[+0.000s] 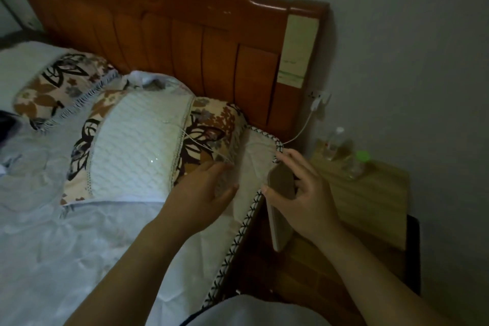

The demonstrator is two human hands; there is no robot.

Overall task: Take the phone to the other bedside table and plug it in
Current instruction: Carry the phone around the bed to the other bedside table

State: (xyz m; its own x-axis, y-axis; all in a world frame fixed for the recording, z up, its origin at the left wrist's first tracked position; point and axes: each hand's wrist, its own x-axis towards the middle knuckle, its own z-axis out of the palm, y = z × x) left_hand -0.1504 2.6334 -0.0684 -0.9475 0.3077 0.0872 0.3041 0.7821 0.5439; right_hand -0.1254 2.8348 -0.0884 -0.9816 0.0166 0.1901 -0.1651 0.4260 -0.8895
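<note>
My right hand [301, 190] grips the phone [280, 209], held upright on its long edge above the gap between the mattress edge and the bedside table [370, 193]. A white charger [316, 104] sits in a wall socket beside the headboard. Its thin white cable [299, 135] runs down over the mattress corner and across the near pillow [148, 145]. My left hand [203, 193] rests with fingers spread at the pillow's right end, where the cable's end lies; I cannot tell whether the fingers pinch it.
Two clear plastic bottles [357, 164] stand at the back of the light wooden bedside table. The wooden headboard [185, 34] runs behind two patterned pillows. A crumpled white sheet [66, 233] covers the bed. The grey wall lies to the right.
</note>
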